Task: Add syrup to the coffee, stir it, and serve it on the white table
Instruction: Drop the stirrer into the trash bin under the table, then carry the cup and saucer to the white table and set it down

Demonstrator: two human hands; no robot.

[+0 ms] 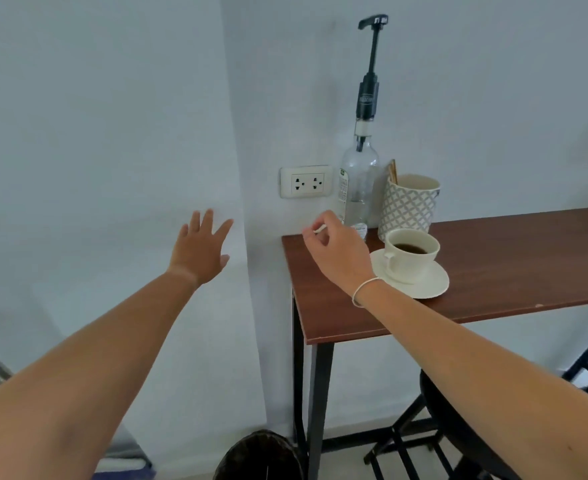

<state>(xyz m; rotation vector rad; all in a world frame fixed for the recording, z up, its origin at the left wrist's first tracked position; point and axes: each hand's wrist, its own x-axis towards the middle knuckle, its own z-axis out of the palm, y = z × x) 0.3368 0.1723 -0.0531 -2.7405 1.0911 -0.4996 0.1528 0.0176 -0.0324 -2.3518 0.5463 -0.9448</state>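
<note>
Head view, one frame. Brown table (493,271) stands against a pale wall, black legs below. On it, near the left end: white cup (411,252) on a white saucer (434,282), cup upright, dark coffee (411,248) inside, handle turned to the left. Behind the cup, touching or nearly touching the wall: clear syrup bottle (358,181) with a tall black pump (372,64), pump head raised, liquid low in the bottle. Just right of the bottle, a patterned holder (408,206) with thin wooden sticks (393,171) leaning at its left rim.

Right hand (337,247) over the table's left end, just left of the cup and not touching it; fingers curled, thumb and forefinger close together around something small and pale, cannot tell what. White band on that wrist.

Left hand (201,247) off the table, in front of the wall, fingers spread wide, holding nothing.

Wall socket (306,181) left of the bottle. Dark stool (459,427) under the table; dark bin (261,455) at bottom edge.
</note>
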